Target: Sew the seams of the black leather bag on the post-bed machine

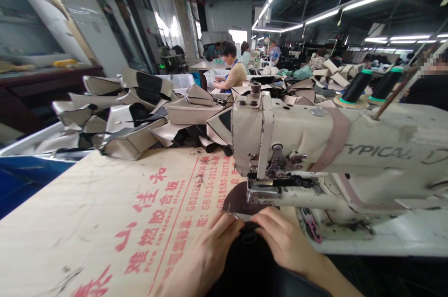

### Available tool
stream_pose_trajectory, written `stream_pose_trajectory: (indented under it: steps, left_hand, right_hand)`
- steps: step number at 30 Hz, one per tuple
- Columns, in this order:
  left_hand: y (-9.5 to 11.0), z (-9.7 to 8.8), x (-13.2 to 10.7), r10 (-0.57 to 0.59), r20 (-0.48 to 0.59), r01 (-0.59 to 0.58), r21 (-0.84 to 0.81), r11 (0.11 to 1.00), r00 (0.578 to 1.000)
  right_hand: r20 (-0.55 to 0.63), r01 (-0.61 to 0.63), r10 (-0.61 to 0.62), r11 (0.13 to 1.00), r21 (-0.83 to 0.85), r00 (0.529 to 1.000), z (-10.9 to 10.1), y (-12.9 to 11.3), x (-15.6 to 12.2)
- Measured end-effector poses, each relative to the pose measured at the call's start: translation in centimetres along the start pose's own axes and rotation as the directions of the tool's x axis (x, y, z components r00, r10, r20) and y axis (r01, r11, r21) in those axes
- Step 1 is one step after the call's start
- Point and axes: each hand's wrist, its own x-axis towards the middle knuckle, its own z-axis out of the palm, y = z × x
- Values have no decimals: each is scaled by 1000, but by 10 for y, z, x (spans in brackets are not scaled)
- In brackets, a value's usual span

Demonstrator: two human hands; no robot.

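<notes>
Both hands rest on a dark piece of material [249,255] at the front of a cream sewing machine [315,147] marked TYPICAL. My left hand [206,252] lies on its left side, fingers together and bent over the edge. My right hand [283,241] presses on its right side, fingers curled down onto it. The fingertips almost meet just in front of the presser foot area [261,189]. A dark brown rounded part [235,201] of the material lies under the machine head. The needle itself is hidden.
A plywood board [105,222] with red printed characters forms the table left of the machine. Several beige and black sewn pieces [140,115] are heaped behind it. Two black thread cones [357,87] stand at the right. A seated person [233,70] works farther back.
</notes>
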Motion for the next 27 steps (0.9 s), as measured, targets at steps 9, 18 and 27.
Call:
stream_pose_trajectory:
  steps: [9, 18, 27]
  left_hand:
    - [-17, -7, 0, -242, 143, 280, -404, 871, 960]
    - [-23, 19, -9, -610, 23, 540, -493, 682, 792]
    - [-60, -28, 81, -301, 195, 319, -71, 945, 933]
  right_hand:
    - [-38, 4, -9, 991, -137, 999, -2, 2, 6]
    - [-110, -59, 42, 986, -156, 993, 10, -11, 20]
    - [-113, -373, 686, 517, 770, 719, 66, -13, 31]
